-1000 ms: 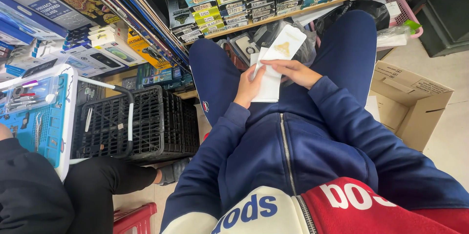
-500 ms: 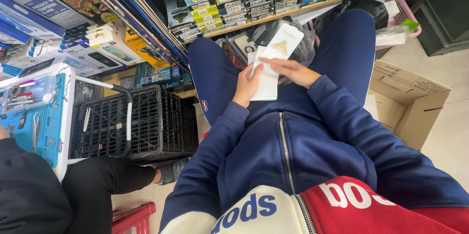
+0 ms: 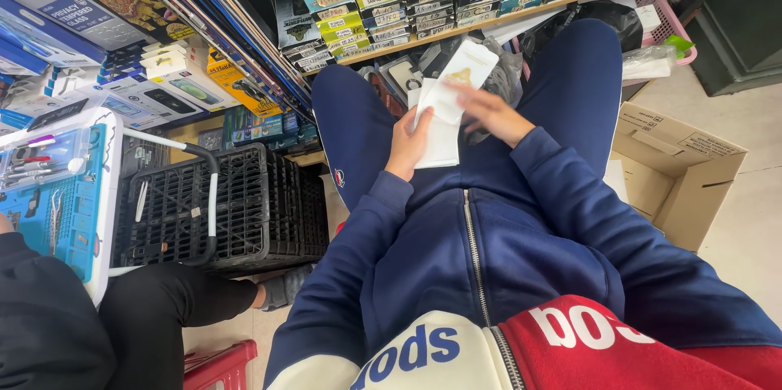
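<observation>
White packets (image 3: pixel 444 117) sit over the lap; the top one has tilted further upward than before. Left hand (image 3: pixel 407 144) in closed grip on the stack's edge, right hand (image 3: pixel 487 111) fingers pinching the top packet.

Your hands hold flat packets (image 3: pixel 446 109) over your lap. Crate (image 3: pixel 220 207) sits left of your lap, cardboard box (image 3: pixel 680 174) right of it, shelf (image 3: pixel 489 19) of stacked boxes beyond it.
</observation>
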